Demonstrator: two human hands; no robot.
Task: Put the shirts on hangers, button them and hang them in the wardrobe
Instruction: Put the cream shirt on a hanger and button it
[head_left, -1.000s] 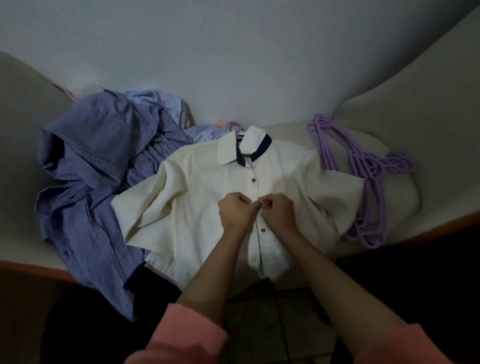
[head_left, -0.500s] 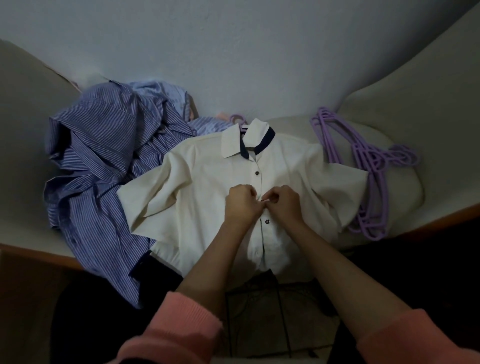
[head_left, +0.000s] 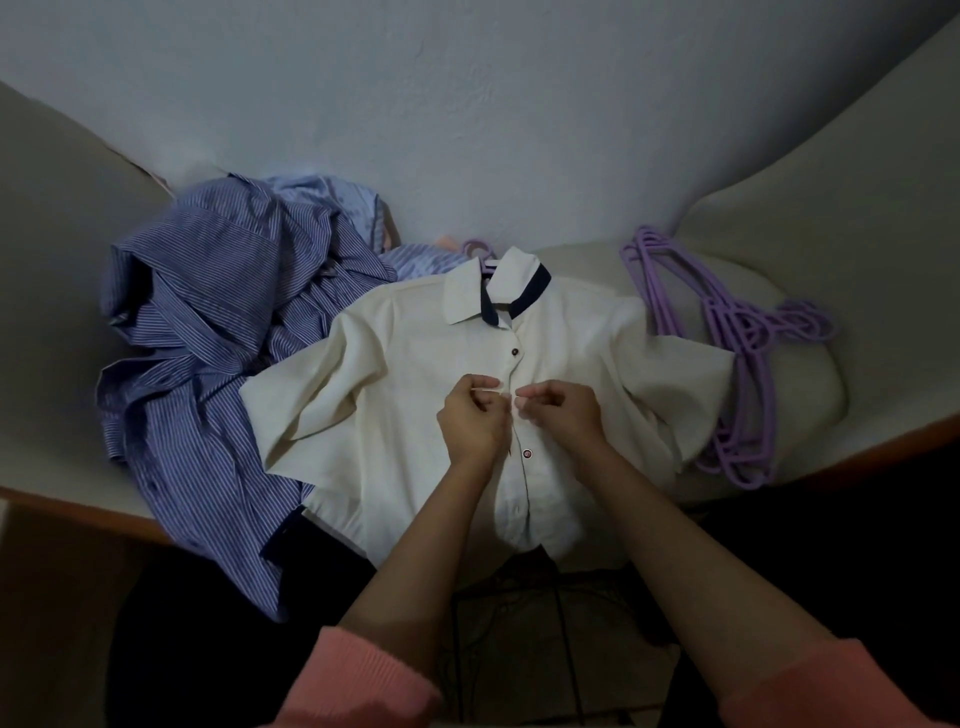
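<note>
Both hands met mid-chest on the cream shirt (head_left: 415, 374), which lay flat on the bed. Left hand (head_left: 475, 415) and right hand (head_left: 561, 410) each pinched the placket's edges, fingers curled tight

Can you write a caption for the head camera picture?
Both hands pinch the cream shirt's button placket beside striped shirts and purple hangers.

Dim light falls on a plain pale wall (head_left: 467, 114) at the far side. A cream bed (head_left: 857, 270) with a brown wooden edge (head_left: 78, 512) runs left to right below it. The near floor (head_left: 519, 649) is dark.
</note>
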